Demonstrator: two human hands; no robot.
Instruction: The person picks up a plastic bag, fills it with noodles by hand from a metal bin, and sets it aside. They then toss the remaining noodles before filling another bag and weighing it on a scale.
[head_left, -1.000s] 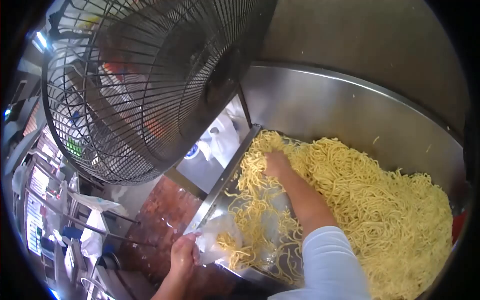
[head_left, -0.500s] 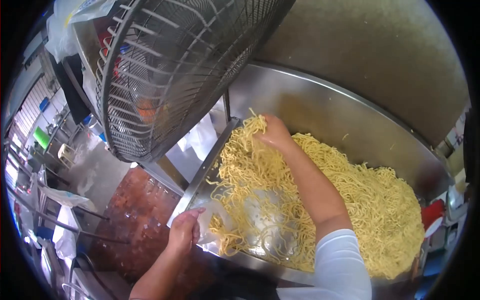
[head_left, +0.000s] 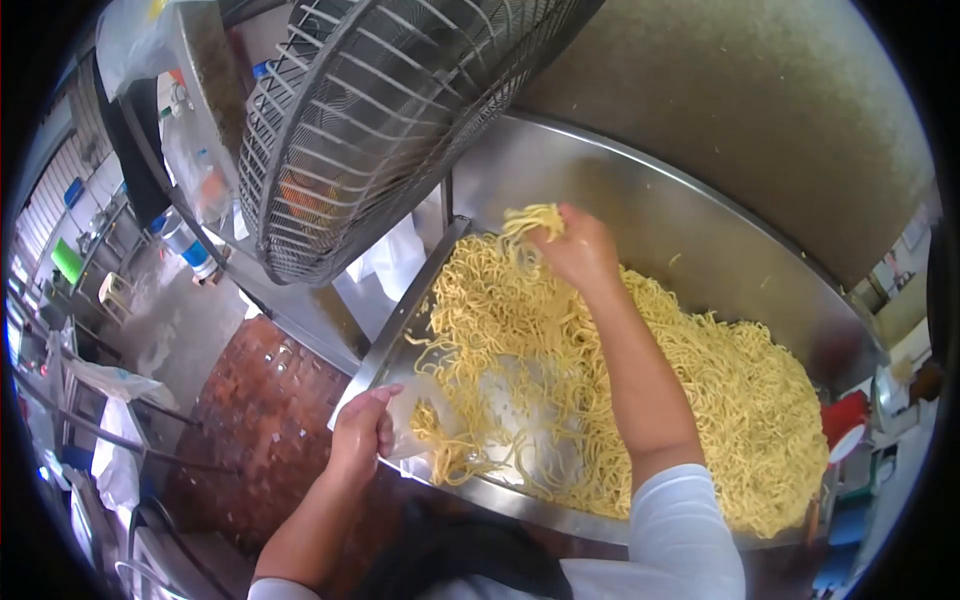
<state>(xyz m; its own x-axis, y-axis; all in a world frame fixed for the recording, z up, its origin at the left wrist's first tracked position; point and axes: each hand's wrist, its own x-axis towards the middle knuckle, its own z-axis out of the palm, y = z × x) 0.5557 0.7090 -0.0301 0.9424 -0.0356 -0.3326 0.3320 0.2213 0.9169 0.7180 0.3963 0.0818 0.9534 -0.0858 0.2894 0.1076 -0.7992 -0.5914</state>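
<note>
A big heap of yellow noodles fills much of a stainless steel tray. Over its far left part, my right hand is closed around a bunch of noodles lifted above the heap. My left hand grips the edge of a clear plastic bag at the tray's front left edge. Some noodles lie in the bag's mouth and trail out onto the tray. Noodles are thin on the metal just right of the bag.
A large wire-guarded fan stands close at the upper left, beside the tray. A metal wall rises behind the noodles. Red tiled floor shows at the left. A red container sits past the tray's right end.
My right hand has risen off the heap with a bunch of noodles and moved slightly right. My left hand still holds the bag at the tray's edge. The view has shifted a little.
</note>
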